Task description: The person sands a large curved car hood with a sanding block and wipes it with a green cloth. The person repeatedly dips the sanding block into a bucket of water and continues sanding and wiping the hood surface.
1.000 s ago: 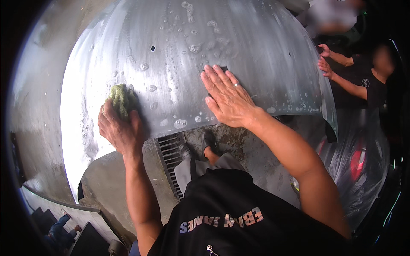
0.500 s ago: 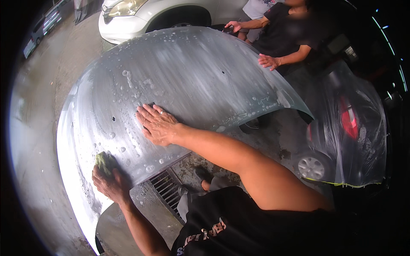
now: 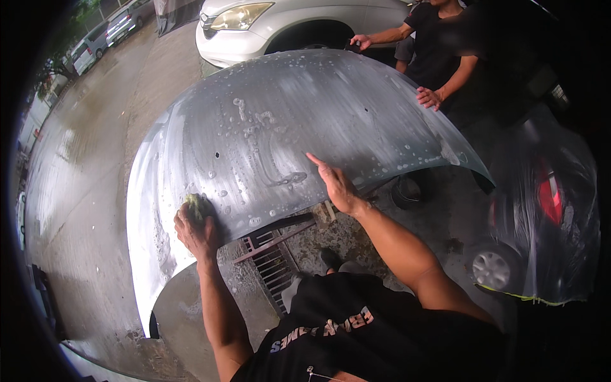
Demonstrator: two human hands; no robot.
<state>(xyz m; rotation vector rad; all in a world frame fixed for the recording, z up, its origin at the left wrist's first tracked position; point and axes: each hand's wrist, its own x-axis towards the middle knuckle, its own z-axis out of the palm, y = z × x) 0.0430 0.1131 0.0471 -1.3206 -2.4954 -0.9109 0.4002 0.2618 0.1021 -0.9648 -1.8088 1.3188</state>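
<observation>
A silver-grey car hood [image 3: 299, 114], wet and dotted with suds, lies spread before me. My left hand [image 3: 197, 234] is closed round a greenish sponge [image 3: 200, 207] and presses it on the hood's near left part. Raised over the hood's near edge, my right hand [image 3: 339, 188] has its fingers stretched out and holds nothing. Below that hand, a curved smear runs through the suds.
Across the hood, a co-worker rests one hand [image 3: 429, 98] on its right side; the other hand [image 3: 361, 42] grips something dark. A white car [image 3: 273, 28] stands behind. At right is a plastic-covered car [image 3: 547, 235]; a floor grate [image 3: 272, 274] lies below, a dark bucket [image 3: 407, 191] beside it.
My right hand has lifted off the hood and drawn back to its near edge, leaving a smear in the suds. My left hand keeps the sponge on the hood. The view has shifted.
</observation>
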